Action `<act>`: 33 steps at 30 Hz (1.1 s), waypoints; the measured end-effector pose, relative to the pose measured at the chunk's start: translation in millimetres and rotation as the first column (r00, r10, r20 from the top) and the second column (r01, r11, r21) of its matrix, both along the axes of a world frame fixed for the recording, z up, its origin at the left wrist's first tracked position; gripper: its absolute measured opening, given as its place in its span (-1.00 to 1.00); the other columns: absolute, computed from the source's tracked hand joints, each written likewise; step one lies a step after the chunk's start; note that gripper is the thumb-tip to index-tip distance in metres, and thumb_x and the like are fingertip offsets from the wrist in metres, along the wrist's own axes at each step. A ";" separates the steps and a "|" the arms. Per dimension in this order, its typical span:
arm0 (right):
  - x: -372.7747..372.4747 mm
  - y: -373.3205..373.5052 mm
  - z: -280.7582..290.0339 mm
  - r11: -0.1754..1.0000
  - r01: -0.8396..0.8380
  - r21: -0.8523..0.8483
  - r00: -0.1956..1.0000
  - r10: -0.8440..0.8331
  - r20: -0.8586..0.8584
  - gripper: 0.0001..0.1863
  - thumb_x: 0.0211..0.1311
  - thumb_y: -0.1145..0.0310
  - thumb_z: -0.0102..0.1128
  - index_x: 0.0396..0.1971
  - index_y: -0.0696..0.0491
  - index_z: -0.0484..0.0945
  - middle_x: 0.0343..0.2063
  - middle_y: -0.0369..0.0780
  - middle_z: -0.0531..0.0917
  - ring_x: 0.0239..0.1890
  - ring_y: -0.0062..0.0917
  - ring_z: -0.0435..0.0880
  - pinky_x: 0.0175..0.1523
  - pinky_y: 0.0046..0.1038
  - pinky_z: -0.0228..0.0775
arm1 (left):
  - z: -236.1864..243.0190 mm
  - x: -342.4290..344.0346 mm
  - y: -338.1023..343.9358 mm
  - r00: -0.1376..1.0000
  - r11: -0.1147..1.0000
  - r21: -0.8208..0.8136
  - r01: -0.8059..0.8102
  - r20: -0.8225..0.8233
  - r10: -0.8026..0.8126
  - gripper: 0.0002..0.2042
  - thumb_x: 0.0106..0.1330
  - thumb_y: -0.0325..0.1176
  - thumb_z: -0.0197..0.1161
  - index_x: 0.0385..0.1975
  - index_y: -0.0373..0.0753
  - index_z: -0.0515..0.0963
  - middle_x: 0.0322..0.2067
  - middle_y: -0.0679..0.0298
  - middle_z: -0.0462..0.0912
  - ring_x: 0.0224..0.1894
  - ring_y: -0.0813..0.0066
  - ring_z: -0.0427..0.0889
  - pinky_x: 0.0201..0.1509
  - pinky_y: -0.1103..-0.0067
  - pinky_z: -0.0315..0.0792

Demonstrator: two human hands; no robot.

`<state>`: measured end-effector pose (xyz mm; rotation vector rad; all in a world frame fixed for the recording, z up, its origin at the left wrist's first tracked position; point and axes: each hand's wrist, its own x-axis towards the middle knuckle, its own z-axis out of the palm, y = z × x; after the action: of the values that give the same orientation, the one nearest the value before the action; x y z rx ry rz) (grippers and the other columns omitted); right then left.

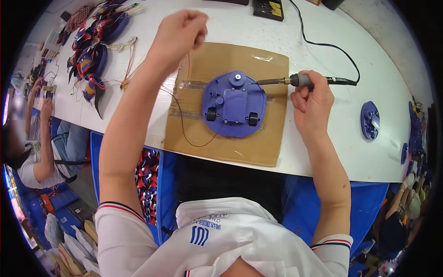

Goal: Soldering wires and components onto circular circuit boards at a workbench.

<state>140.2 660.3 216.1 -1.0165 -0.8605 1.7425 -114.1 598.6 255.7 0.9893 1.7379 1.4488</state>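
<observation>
Right now the right hand [316, 99] has its grip wrapped around a soldering iron [302, 80], the tip over the far right part of a round purple base [236, 106]; contact is unclear. That base lies on brown cardboard [272, 134] on the white counter [332, 60]. Far left, the left hand [184, 34] has curled fingers; I cannot tell whether its grip holds anything.

White counter [353, 134] with several things
On it lie a flat brown cardboard sheet [272, 134], a small purple oval plastic part [369, 121] and a black rectangular tray [267, 17].
</observation>
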 end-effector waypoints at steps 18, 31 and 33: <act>-2.8 -7.2 -5.8 0.996 -0.056 0.070 0.998 0.055 0.012 -0.80 0.25 0.33 -0.02 -0.41 0.12 0.53 -0.78 -0.37 0.30 -0.83 -0.76 0.06 -0.70 -0.70 -0.14 | -35.9 96.3 -81.0 0.722 0.963 0.252 -0.097 -0.648 0.242 -0.91 -0.03 -0.57 0.33 -0.54 -0.22 0.59 -0.63 0.43 0.50 -0.52 0.61 0.35 -0.32 0.70 0.26; -5.3 -7.5 -6.8 0.998 -0.040 0.050 0.999 0.041 -0.020 -0.80 0.25 0.32 -0.01 -0.40 0.13 0.53 -0.78 -0.37 0.30 -0.83 -0.76 0.06 -0.70 -0.70 -0.13 | -39.8 99.4 -82.7 0.752 0.965 0.238 -0.113 -0.614 0.240 -0.89 -0.07 -0.56 0.34 -0.59 -0.18 0.57 -0.66 0.47 0.45 -0.50 0.60 0.33 -0.28 0.68 0.24; -6.3 -7.9 -6.9 0.998 -0.037 0.048 0.999 0.038 -0.022 -0.80 0.25 0.32 -0.01 -0.40 0.13 0.53 -0.77 -0.37 0.30 -0.83 -0.76 0.06 -0.70 -0.70 -0.13 | -40.6 99.4 -82.4 0.744 0.965 0.234 -0.114 -0.624 0.239 -0.89 -0.07 -0.56 0.34 -0.59 -0.18 0.57 -0.66 0.47 0.45 -0.51 0.60 0.33 -0.28 0.68 0.24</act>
<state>133.9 652.3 209.2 -0.9528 -0.9080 1.7536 -14.6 516.3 215.1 1.6101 2.2663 1.5043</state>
